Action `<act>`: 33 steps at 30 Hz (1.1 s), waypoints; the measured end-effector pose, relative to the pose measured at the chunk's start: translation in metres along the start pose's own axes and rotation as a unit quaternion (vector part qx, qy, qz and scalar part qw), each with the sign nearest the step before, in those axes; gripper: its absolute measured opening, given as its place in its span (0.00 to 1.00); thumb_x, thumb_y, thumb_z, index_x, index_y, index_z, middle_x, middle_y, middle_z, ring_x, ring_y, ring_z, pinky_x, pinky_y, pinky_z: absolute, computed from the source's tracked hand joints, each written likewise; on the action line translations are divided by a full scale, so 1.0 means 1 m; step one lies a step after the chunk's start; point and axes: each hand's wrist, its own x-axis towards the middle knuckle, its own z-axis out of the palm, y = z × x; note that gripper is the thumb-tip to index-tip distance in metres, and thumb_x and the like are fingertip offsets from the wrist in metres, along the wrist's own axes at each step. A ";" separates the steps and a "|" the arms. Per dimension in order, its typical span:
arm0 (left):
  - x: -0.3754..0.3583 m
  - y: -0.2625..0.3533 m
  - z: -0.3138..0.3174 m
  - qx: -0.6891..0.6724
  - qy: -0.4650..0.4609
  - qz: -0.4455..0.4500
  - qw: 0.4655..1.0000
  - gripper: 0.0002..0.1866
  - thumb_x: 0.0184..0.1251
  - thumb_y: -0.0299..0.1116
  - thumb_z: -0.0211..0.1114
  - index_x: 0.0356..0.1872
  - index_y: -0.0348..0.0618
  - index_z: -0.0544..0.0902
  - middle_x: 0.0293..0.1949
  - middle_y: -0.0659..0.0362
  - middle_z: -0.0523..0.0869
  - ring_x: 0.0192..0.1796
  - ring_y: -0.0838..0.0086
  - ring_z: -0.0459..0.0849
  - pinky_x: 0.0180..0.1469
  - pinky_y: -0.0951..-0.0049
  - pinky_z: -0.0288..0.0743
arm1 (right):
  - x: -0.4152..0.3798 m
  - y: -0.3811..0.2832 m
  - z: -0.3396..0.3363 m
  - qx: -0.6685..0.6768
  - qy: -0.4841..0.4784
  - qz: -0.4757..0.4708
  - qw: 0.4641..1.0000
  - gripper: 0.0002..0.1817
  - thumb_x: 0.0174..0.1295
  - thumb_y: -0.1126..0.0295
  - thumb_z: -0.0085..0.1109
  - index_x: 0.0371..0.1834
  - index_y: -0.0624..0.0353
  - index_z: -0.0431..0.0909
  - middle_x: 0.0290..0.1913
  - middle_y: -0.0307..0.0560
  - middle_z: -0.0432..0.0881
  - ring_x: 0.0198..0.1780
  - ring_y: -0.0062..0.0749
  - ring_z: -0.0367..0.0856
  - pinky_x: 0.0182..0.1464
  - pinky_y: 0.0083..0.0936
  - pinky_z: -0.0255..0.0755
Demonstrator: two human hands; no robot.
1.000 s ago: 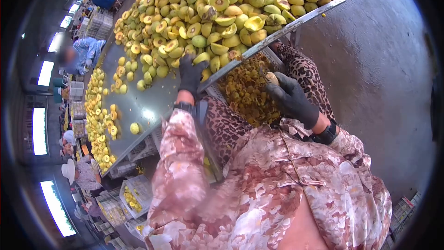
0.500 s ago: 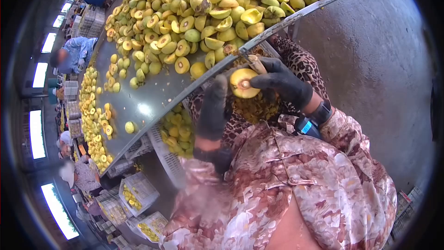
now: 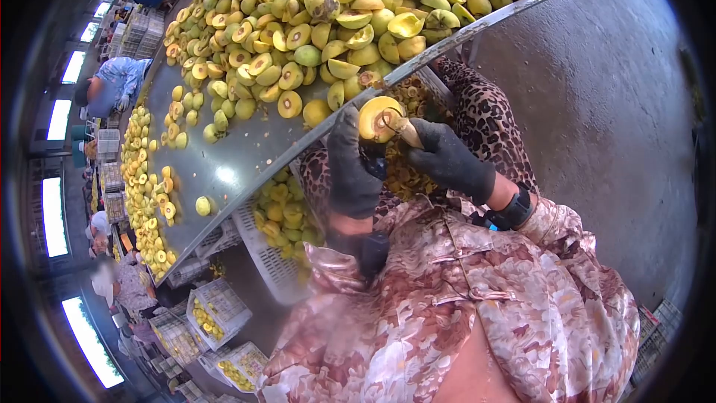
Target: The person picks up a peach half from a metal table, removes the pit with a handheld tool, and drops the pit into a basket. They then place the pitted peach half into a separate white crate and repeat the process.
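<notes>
My left hand [image 3: 353, 168], in a dark glove, holds a yellow peach half [image 3: 371, 121] with its cut face turned up. My right hand [image 3: 451, 162], also gloved, grips a pitting knife by its light wooden handle [image 3: 407, 134]. The knife's thin curved metal end lies against the middle of the cut face. Below the hands, a container of yellow-brown scraps [image 3: 406, 179] sits between my knees. Just beyond the hands runs the metal rim of the worktable [image 3: 328, 125].
Many peach halves [image 3: 298, 45] are heaped on the table. A white crate [image 3: 272, 257] with more halves stands under its edge, at lower left. Further crates [image 3: 220, 313] stand on the floor. Another person in blue [image 3: 119, 82] works across the table.
My left hand, empty before, has come up and taken the peach half from beside my right fingers. My right hand has turned the knife onto the cut face.
</notes>
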 end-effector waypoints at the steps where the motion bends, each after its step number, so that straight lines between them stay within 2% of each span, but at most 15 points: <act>1: 0.003 0.002 -0.002 0.061 -0.011 0.035 0.997 0.21 0.85 0.37 0.51 0.65 0.29 0.75 0.59 0.47 0.84 0.61 0.60 0.84 0.65 0.62 0.80 | 0.000 -0.002 0.003 -0.026 0.015 -0.032 0.999 0.15 0.62 0.77 0.55 0.53 0.68 0.78 0.40 0.41 0.82 0.42 0.21 0.76 0.47 0.27 0.76; 2: 0.005 0.004 -0.003 0.121 -0.021 0.071 0.990 0.22 0.86 0.39 0.49 0.65 0.30 0.75 0.59 0.47 0.84 0.61 0.60 0.84 0.66 0.62 0.79 | 0.001 -0.001 0.005 0.002 0.011 -0.023 1.000 0.16 0.62 0.78 0.55 0.54 0.68 0.78 0.40 0.41 0.83 0.44 0.21 0.77 0.48 0.27 0.75; 5: 0.002 0.006 0.003 -0.083 0.027 -0.063 0.994 0.23 0.86 0.41 0.46 0.65 0.32 0.76 0.59 0.48 0.83 0.60 0.61 0.84 0.66 0.62 0.78 | 0.005 0.009 0.014 0.057 0.012 -0.024 0.998 0.18 0.60 0.79 0.56 0.56 0.67 0.78 0.42 0.43 0.84 0.45 0.23 0.79 0.50 0.28 0.76; 7: 0.000 0.013 0.008 -0.252 0.067 -0.137 0.956 0.21 0.85 0.40 0.48 0.64 0.33 0.77 0.58 0.49 0.84 0.57 0.64 0.85 0.65 0.64 0.78 | 0.004 0.015 0.026 0.062 0.034 -0.063 0.996 0.19 0.60 0.79 0.57 0.55 0.66 0.79 0.41 0.46 0.86 0.44 0.24 0.82 0.50 0.29 0.77; 8: 0.001 0.016 0.010 -0.342 0.084 -0.168 0.921 0.20 0.85 0.39 0.51 0.63 0.33 0.77 0.57 0.50 0.84 0.56 0.66 0.85 0.63 0.65 0.79 | 0.005 0.020 0.026 0.027 0.035 -0.074 0.996 0.18 0.61 0.79 0.57 0.55 0.65 0.80 0.41 0.47 0.87 0.43 0.25 0.83 0.49 0.29 0.78; 11: 0.000 0.011 0.014 -0.379 0.084 -0.160 0.907 0.21 0.85 0.43 0.51 0.59 0.34 0.80 0.55 0.51 0.85 0.52 0.66 0.86 0.61 0.66 0.79 | 0.008 0.039 0.020 -0.072 0.039 -0.112 0.990 0.13 0.67 0.77 0.58 0.54 0.62 0.81 0.39 0.47 0.89 0.40 0.28 0.87 0.47 0.28 0.80; 14: -0.004 -0.003 0.015 -0.318 0.056 -0.144 0.935 0.23 0.87 0.47 0.47 0.58 0.37 0.79 0.53 0.48 0.86 0.56 0.61 0.87 0.61 0.63 0.81 | 0.011 0.061 0.021 -0.126 0.047 -0.180 0.975 0.10 0.73 0.74 0.58 0.54 0.60 0.82 0.37 0.44 0.89 0.36 0.30 0.88 0.45 0.27 0.82; 16: 0.000 -0.002 0.015 -0.319 0.049 -0.138 0.936 0.23 0.87 0.48 0.48 0.52 0.38 0.82 0.49 0.49 0.87 0.49 0.62 0.89 0.56 0.64 0.83 | 0.015 0.068 0.023 -0.128 0.059 -0.253 0.957 0.11 0.76 0.72 0.57 0.56 0.59 0.82 0.34 0.41 0.89 0.35 0.30 0.89 0.43 0.26 0.82; 19: 0.001 0.004 0.014 -0.286 0.026 -0.121 0.950 0.20 0.86 0.45 0.50 0.47 0.38 0.83 0.43 0.50 0.88 0.45 0.64 0.89 0.53 0.64 0.82 | 0.014 0.072 0.021 -0.038 -0.009 -0.155 0.987 0.14 0.63 0.76 0.72 0.52 0.59 0.84 0.49 0.47 0.88 0.50 0.30 0.86 0.54 0.29 0.79; 22: 0.026 0.022 0.007 -0.093 -0.014 0.007 0.995 0.17 0.84 0.40 0.55 0.40 0.37 0.84 0.36 0.53 0.88 0.40 0.66 0.88 0.50 0.65 0.81 | 0.020 0.052 0.024 -0.087 0.007 -0.263 0.961 0.21 0.60 0.74 0.75 0.57 0.57 0.82 0.53 0.46 0.85 0.55 0.31 0.83 0.58 0.32 0.78; 25: 0.026 0.051 0.004 -0.073 -0.056 0.064 0.994 0.17 0.81 0.40 0.58 0.36 0.38 0.83 0.33 0.53 0.88 0.38 0.66 0.88 0.48 0.67 0.80 | 0.018 0.038 0.015 0.019 -0.170 -0.115 0.978 0.29 0.62 0.71 0.71 0.67 0.59 0.73 0.62 0.48 0.78 0.64 0.40 0.77 0.67 0.36 0.70; 27: 0.030 0.052 0.002 -0.233 -0.116 -0.006 0.965 0.18 0.81 0.42 0.57 0.35 0.37 0.83 0.32 0.54 0.87 0.38 0.66 0.88 0.46 0.67 0.80 | 0.024 0.020 0.006 -0.015 -0.235 -0.134 0.963 0.28 0.61 0.72 0.71 0.66 0.59 0.74 0.62 0.50 0.78 0.63 0.42 0.77 0.67 0.36 0.70; 30: 0.029 0.075 -0.004 -0.007 -0.048 0.119 0.992 0.22 0.82 0.48 0.57 0.33 0.37 0.81 0.31 0.54 0.86 0.38 0.65 0.87 0.44 0.66 0.82 | 0.033 0.005 0.002 -0.107 -0.231 -0.183 0.950 0.26 0.61 0.71 0.71 0.63 0.58 0.75 0.59 0.53 0.79 0.62 0.45 0.78 0.65 0.35 0.72; 31: 0.027 0.063 -0.001 -0.338 -0.015 -0.041 0.940 0.24 0.83 0.51 0.55 0.32 0.40 0.79 0.31 0.53 0.85 0.36 0.64 0.87 0.42 0.64 0.83 | 0.041 -0.001 0.006 -0.093 -0.220 -0.185 0.953 0.26 0.61 0.72 0.71 0.63 0.58 0.75 0.58 0.54 0.79 0.61 0.45 0.79 0.64 0.35 0.72; 33: 0.014 0.050 -0.008 -0.444 0.019 -0.087 0.891 0.25 0.83 0.54 0.53 0.34 0.42 0.79 0.33 0.52 0.85 0.36 0.63 0.86 0.42 0.63 0.83 | 0.049 0.004 0.011 -0.110 -0.211 -0.225 0.945 0.23 0.56 0.72 0.70 0.57 0.54 0.78 0.48 0.53 0.84 0.50 0.49 0.84 0.53 0.38 0.79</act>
